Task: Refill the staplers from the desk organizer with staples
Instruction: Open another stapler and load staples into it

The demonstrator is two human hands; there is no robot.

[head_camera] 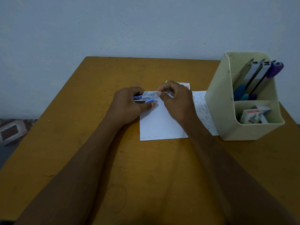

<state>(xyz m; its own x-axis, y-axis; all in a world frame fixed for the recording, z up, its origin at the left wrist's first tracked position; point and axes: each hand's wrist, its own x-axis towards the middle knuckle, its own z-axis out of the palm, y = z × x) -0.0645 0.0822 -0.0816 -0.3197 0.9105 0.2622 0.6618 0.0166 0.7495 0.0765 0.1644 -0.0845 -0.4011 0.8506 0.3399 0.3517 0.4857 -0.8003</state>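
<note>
My left hand [129, 104] grips a small blue stapler [146, 100] at the middle of the desk. The folded top corner of a white paper sheet [159, 124] sits in the stapler's jaws. My right hand [174, 99] pinches that folded printed corner from the right. Behind my right hand a staple box [186, 85] with a red label peeks out. At the right stands a cream desk organizer [227, 111]. Its tall back compartment holds staplers [258, 75], their metal rails and blue and purple bodies sticking up.
The organizer's low front pocket holds small staple boxes [253, 116]. A printed sheet [203, 108] lies under the white paper, against the organizer. The wooden desk [97, 159] meets a pale wall at the back; its left edge drops to a patterned floor [11, 130].
</note>
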